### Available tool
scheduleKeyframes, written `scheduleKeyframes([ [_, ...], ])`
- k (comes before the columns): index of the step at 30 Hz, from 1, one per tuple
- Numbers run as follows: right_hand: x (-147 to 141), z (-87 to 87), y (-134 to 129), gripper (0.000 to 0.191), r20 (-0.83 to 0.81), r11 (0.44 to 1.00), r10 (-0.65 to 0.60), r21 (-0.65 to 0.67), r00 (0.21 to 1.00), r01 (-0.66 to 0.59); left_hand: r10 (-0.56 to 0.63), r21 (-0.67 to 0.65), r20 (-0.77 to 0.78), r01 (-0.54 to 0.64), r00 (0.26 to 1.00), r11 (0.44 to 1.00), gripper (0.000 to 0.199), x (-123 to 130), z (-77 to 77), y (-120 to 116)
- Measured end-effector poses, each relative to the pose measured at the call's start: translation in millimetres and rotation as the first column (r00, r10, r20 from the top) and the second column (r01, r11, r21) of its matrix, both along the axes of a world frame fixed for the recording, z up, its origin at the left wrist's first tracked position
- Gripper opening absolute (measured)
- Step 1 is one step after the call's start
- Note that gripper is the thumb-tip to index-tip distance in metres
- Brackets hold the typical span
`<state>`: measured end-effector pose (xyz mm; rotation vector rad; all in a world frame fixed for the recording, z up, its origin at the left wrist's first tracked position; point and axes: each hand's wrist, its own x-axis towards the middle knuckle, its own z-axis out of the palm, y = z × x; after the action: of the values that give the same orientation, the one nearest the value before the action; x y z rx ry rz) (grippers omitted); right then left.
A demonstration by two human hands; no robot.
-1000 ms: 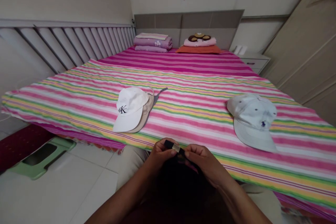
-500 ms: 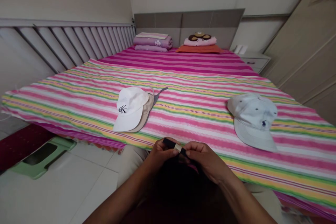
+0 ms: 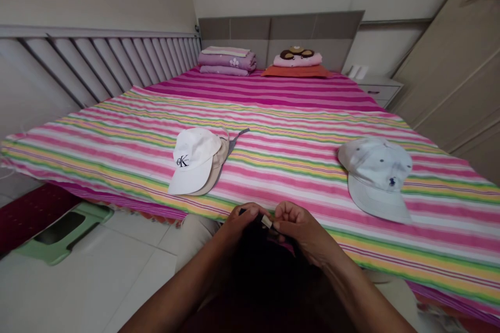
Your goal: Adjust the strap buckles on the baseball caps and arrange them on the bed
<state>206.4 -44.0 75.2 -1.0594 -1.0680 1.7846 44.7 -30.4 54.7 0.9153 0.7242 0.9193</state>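
Low in the centre, over the lap, lies a black item [image 3: 261,265], too dark to make out fully, with a black strap and a small pale metal buckle [image 3: 266,221]. My left hand [image 3: 239,225] is closed on the strap, left of the buckle. Pinched on the strap's other side is my right hand [image 3: 299,226], thumb and index finger right beside the buckle. A white cap [image 3: 197,153] with black letters rests partly over a beige cap [image 3: 217,170] on the bed. To the right is a light blue cap [image 3: 380,177].
The bed's striped sheet [image 3: 289,140] spreads ahead. Folded purple bedding [image 3: 228,62] and a pink and orange pile [image 3: 297,65] lie by the headboard [image 3: 250,28]. A green stool [image 3: 62,234] stands on the floor at left; a nightstand [image 3: 378,91] is at right.
My left thumb has shifted up and away from the buckle along the strap. My right fingers have curled and moved slightly up. The caps have stayed in place.
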Motion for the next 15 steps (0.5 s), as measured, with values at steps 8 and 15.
scheduleKeyframes([
  [8, 5.3, 15.2, 1.8, 0.019, 0.090, 0.997, 0.067, 0.032, 0.994, -0.070, -0.212, -0.114, -0.055, 0.205, 0.976, 0.972, 0.022, -11.2, 12.0, 10.1],
  [15, 9.3, 19.4, 3.5, 0.022, 0.046, 0.992, 0.121, 0.027, 0.992, -0.123, -0.408, -0.214, -0.132, 0.376, 0.903, 0.902, 0.028, -23.0, 17.9, 25.3],
])
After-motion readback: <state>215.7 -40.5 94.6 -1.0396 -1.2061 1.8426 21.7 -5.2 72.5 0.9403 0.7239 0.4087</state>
